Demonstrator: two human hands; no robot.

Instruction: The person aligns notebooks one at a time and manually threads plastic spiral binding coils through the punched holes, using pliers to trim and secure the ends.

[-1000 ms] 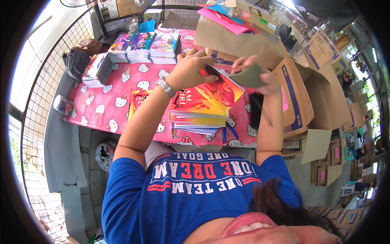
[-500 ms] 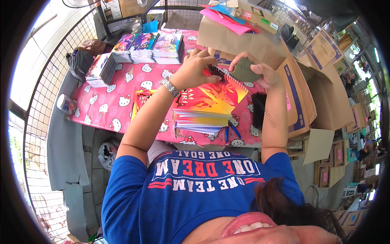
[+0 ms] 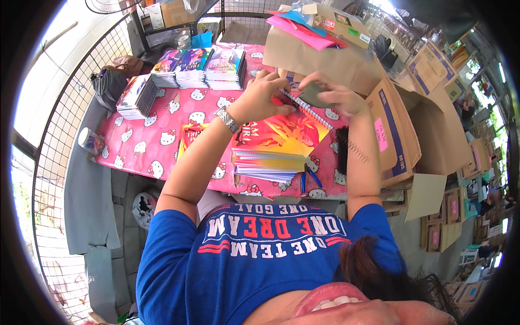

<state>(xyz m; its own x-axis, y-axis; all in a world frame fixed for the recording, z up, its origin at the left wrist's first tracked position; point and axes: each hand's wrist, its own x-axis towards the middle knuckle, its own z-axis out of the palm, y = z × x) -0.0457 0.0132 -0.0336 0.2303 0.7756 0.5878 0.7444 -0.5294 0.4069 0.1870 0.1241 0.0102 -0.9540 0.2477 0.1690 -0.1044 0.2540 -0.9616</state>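
A book with a red and yellow cover (image 3: pixel 271 132) lies on top of a stack of similar books (image 3: pixel 269 162) in front of me. A spiral binding (image 3: pixel 309 110) runs along its far right edge. My left hand (image 3: pixel 261 100) is closed at the upper end of this edge, thumb and fingers curled about the book there. My right hand (image 3: pixel 341 97) grips a flat grey-green piece (image 3: pixel 311 96) with a rounded outline, close over the binding. What that piece is I cannot make out. A bundle of black coils (image 3: pixel 342 142) lies beside my right forearm.
Blue-handled pliers (image 3: pixel 311 180) lie at the near table edge. Stacks of finished-looking books (image 3: pixel 225 67) stand at the back left of the pink patterned tablecloth (image 3: pixel 135 138). A large open carton (image 3: pixel 392 130) borders the right side. A cup (image 3: pixel 90 140) stands at the left edge.
My right hand has shifted slightly left with the grey-green piece, its fingers now covering more of it. The dark length at my left fingers no longer shows; the left hand barely moved.
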